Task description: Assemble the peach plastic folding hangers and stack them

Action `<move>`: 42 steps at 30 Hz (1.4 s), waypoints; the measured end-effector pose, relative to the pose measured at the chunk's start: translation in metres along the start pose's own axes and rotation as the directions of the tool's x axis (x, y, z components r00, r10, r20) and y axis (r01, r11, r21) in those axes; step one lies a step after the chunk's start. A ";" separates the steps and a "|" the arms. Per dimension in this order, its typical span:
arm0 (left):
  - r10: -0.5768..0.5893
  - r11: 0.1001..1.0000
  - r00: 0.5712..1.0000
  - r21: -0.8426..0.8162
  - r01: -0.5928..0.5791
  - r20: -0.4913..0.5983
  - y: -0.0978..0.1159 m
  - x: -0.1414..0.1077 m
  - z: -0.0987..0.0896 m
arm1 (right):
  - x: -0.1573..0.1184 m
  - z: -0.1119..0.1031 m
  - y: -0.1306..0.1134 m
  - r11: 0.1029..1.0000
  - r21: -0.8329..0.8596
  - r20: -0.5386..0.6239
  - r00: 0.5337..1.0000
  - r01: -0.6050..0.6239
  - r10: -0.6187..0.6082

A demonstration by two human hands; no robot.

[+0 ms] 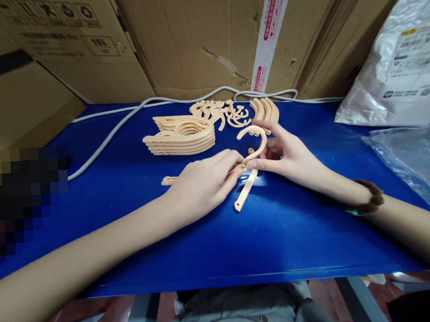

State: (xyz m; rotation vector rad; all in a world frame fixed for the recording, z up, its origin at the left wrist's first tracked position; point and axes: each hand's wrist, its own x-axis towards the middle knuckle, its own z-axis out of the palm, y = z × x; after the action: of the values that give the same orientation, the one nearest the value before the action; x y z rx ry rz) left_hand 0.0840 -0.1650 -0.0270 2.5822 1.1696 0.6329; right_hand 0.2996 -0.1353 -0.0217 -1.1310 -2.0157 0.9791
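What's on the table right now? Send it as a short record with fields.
Left hand: gripping a pale flat piece, mostly hidden by the hand
Right hand: holding a pale hook between thumb and fingers
Hook joined to flat piece: cannot tell, fingers cover the spot
Between hands: loose strip on the blue table, hole at its near end
Beyond left hand: stack of curved pieces
Behind table: cardboard boxes
Far right: plastic bag
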 end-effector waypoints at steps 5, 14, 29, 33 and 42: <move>-0.180 0.811 0.978 -0.546 0.210 0.109 -0.009 0.006 -0.003 | -0.002 -0.002 -0.003 0.925 -0.377 0.124 0.992 0.041 0.007; -0.329 0.408 0.896 -0.811 0.420 0.298 -0.015 0.009 0.005 | -0.002 -0.005 -0.005 0.829 -0.522 0.283 0.958 0.199 -0.052; -0.375 0.246 0.799 -0.781 0.575 0.470 -0.006 0.014 -0.004 | -0.002 -0.007 -0.006 0.813 -0.555 0.204 0.976 0.177 -0.073; -0.366 0.247 0.801 -0.781 0.574 0.473 -0.009 0.014 -0.004 | -0.002 -0.002 -0.003 0.843 -0.519 0.114 0.989 0.143 -0.098; -0.394 0.205 0.804 -0.810 0.550 0.446 -0.011 0.012 -0.002 | -0.004 0.002 -0.008 0.856 -0.482 0.097 0.983 0.186 -0.158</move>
State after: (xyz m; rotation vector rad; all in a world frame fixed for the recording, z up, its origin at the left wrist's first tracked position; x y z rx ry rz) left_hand 0.0826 -0.1481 -0.0257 1.1490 1.0152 0.6517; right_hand 0.2966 -0.1427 -0.0170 -1.1518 -2.4434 0.4123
